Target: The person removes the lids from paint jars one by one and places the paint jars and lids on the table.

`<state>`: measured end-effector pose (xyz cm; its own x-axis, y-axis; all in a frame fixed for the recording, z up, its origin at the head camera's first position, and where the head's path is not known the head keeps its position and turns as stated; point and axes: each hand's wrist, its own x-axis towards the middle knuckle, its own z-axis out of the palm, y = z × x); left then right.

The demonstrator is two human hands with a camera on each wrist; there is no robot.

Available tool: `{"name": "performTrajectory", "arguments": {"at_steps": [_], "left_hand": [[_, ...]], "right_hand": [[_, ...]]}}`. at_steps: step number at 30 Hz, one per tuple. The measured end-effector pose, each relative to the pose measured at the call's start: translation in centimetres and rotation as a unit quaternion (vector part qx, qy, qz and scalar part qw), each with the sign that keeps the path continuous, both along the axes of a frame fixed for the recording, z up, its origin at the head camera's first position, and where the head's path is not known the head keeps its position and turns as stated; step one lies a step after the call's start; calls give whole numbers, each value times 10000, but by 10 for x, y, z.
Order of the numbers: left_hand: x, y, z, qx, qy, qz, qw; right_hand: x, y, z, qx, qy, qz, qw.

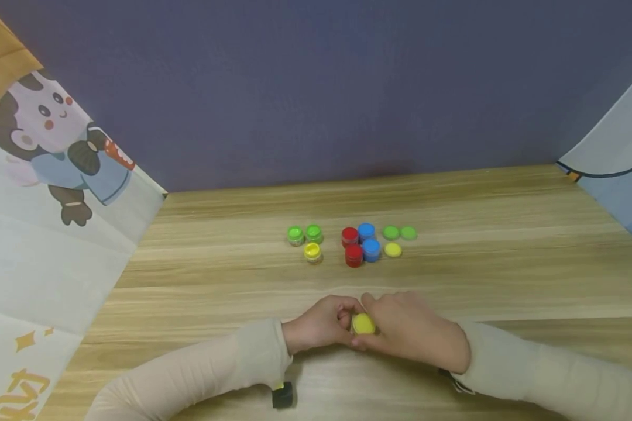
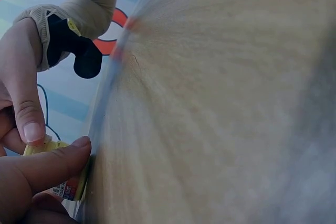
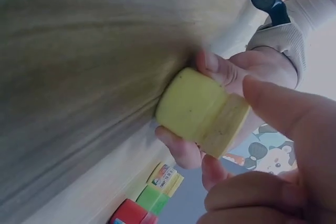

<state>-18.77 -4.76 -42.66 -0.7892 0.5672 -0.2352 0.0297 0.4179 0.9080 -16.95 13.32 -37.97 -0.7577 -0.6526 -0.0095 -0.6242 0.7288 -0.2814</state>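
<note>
A small yellow jar (image 1: pixel 364 324) with a yellow lid (image 3: pixel 227 125) is held between both hands, low over the front part of the table. My left hand (image 1: pixel 323 323) grips the jar's body, thumb on one side and fingers on the other. From the right, my right hand (image 1: pixel 413 327) pinches the lid's rim between thumb and finger. In the left wrist view, part of a printed label (image 2: pixel 65 188) shows under the left thumb. The lid appears seated on the jar; whether it is loose I cannot tell.
Farther back stand two uncovered green jars (image 1: pixel 295 235) and an uncovered yellow jar (image 1: pixel 312 252). Right of them are two red-lidded jars (image 1: pixel 354 255) and two blue-lidded jars (image 1: pixel 371 249). Two green lids (image 1: pixel 391 233) and a yellow lid (image 1: pixel 392 249) lie flat beside these.
</note>
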Motion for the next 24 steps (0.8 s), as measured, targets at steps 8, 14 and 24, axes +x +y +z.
{"name": "performTrajectory", "arguments": {"at_steps": [8, 14, 24], "left_hand": [[1, 0, 1, 143, -212, 10, 9997], [1, 0, 2, 228, -146, -44, 9996], [2, 0, 0, 156, -135, 41, 9998]], "right_hand": [[1, 0, 1, 2, 96, 138, 9999], [1, 2, 6, 31, -134, 362, 9993], [-3, 11, 16, -131, -92, 559, 9983]]}}
